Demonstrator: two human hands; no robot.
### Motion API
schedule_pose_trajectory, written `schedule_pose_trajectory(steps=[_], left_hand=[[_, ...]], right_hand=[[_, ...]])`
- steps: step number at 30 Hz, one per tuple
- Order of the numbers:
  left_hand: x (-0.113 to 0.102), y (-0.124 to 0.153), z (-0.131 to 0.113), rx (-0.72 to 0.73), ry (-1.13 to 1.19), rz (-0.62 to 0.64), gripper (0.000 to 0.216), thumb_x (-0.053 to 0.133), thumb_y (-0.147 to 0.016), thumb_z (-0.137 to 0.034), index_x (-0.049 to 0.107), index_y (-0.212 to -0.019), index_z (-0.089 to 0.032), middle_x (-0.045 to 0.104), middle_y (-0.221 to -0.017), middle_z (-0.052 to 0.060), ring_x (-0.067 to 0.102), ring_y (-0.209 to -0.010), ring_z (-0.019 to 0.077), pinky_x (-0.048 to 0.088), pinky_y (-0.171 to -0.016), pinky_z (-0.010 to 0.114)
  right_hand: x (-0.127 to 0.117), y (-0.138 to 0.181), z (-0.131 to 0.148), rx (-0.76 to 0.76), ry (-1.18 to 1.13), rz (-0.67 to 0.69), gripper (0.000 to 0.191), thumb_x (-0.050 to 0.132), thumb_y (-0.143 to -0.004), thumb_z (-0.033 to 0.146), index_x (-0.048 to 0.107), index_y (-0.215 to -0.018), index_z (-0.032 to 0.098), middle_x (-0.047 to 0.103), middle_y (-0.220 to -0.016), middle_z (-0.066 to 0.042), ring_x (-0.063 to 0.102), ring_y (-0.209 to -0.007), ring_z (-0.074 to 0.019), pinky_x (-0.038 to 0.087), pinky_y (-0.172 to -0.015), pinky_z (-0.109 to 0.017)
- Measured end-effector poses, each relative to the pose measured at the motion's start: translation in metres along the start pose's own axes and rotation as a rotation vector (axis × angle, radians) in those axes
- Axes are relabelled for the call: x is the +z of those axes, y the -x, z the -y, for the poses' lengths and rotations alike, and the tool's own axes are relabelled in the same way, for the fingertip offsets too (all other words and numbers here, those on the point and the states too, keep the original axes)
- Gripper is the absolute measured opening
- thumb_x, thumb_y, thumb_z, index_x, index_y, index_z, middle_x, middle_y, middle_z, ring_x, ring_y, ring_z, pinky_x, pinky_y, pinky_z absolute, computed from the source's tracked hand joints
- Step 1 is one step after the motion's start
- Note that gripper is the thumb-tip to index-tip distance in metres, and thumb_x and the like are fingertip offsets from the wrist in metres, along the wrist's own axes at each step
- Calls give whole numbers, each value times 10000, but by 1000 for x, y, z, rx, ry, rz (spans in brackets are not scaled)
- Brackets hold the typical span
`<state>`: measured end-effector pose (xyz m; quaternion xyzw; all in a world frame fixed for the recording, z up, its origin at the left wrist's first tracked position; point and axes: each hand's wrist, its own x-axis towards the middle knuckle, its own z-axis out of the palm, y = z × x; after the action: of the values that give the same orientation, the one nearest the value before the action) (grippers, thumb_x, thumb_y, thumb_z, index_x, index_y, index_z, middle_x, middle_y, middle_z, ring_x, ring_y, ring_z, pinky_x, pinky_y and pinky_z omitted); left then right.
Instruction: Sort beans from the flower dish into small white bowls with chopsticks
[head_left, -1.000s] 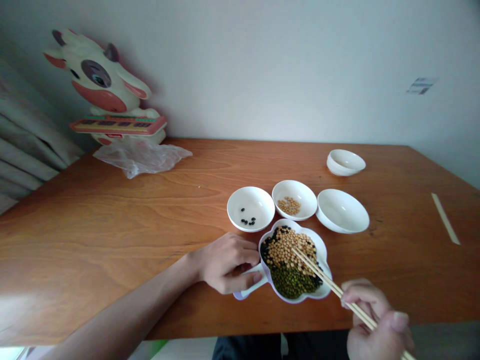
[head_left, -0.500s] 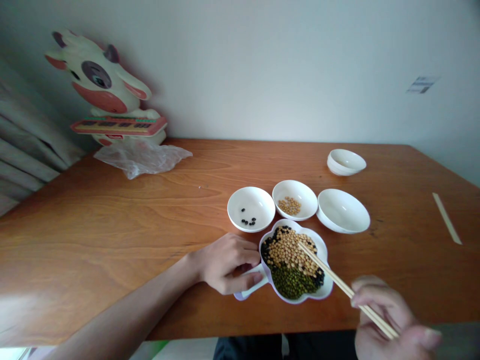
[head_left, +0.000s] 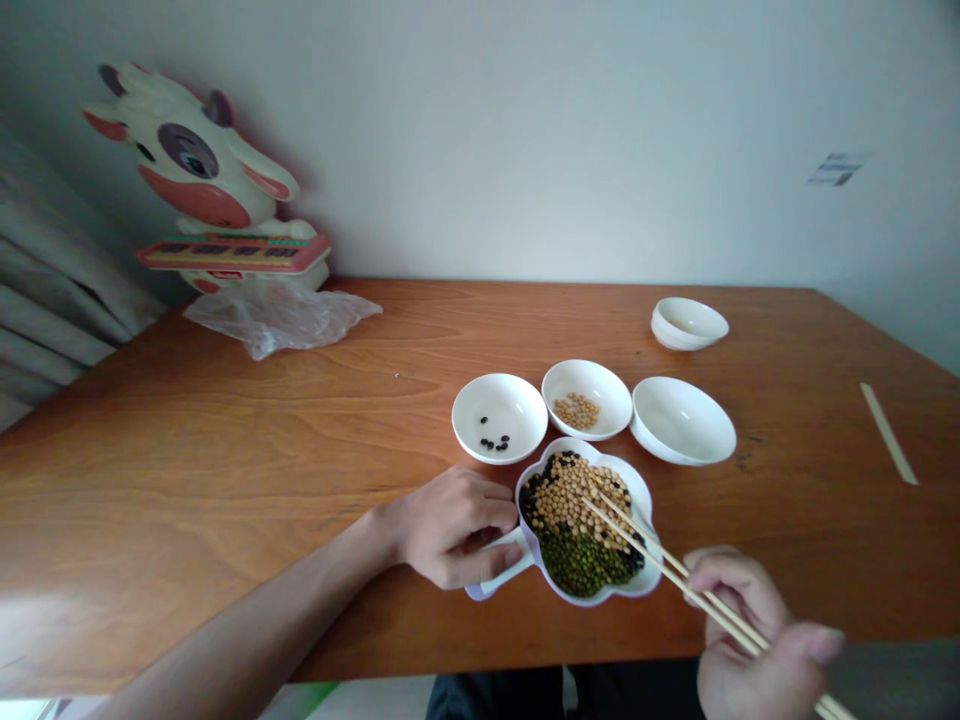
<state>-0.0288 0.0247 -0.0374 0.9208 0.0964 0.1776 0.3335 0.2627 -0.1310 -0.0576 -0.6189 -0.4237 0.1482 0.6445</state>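
Observation:
My left hand is closed around the handle of a white, purple-rimmed flower-shaped dish near the table's front edge. In the dish lie soybeans, black beans and mung beans. My right hand grips a pair of chopsticks. Their tips are spread apart over the soybeans, and I see no bean between them. Behind the dish stand a white bowl with several black beans, a second white bowl with a small heap of soybeans, and an empty third bowl.
Farther back at the right sits another white bowl, seemingly stacked. A pale narrow strip lies at the table's right. At the left rear, a cow-shaped toy keyboard stands behind a crumpled clear plastic bag.
The chopstick tips have parted from close together and shifted slightly left over the soybeans. My right hand has moved a little left; my left hand keeps its place on the handle.

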Motion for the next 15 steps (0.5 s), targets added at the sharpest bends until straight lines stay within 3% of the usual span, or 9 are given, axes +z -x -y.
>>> schedule_pose_trajectory(steps=[8,15], left_hand=[[-1,-1,-1,9,-1,-8,268,619,-975,-302,475,-761,-231,643,-759,45,567,-637,170,386,-566,339],[-1,-1,-1,-2,-3,6,266,604,-986,-311,472,-769,-232,639,-760,43,564,-644,173,383,-572,345]], right_hand=[[0,3,-13,-31,27,-70,646,435,-1073,662,714,-709,207,672,-728,-64,646,-700,-204,509,-598,-325],[-1,3,-11,-87,47,-107,608,458,-1059,608,699,-677,201,667,-687,-85,685,-699,-244,527,-578,-362]])
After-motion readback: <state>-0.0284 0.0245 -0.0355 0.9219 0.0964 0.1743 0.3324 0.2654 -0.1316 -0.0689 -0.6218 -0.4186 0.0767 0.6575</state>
